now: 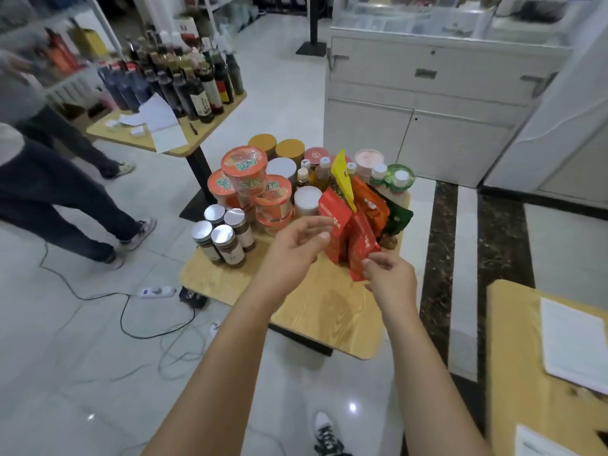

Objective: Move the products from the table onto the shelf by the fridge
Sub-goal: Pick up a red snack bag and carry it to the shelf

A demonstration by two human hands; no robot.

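A light wooden square tabletop (230, 284) carries the products, crowded onto its far half. The right hand (390, 278) pinches the lower corner of a flat red foil packet (362, 248) between thumb and forefinger; the packet leans at the front of a row of pouches. The left hand (296, 248) is loosely open with its fingers gently curved. Its fingertips are at the edge of a taller red pouch (333, 222) just behind the packet, and I cannot tell whether they touch it. Behind these stand a yellow pouch (340, 172), an orange pouch (370, 202) and a dark green pouch (398, 216). To the left are stacked orange-lidded noodle cups (245, 171), and four glass jars with silver lids (223, 238) stand near the tabletop's left edge. White-lidded tubs (307, 197) and small bottles (320, 172) fill the back.
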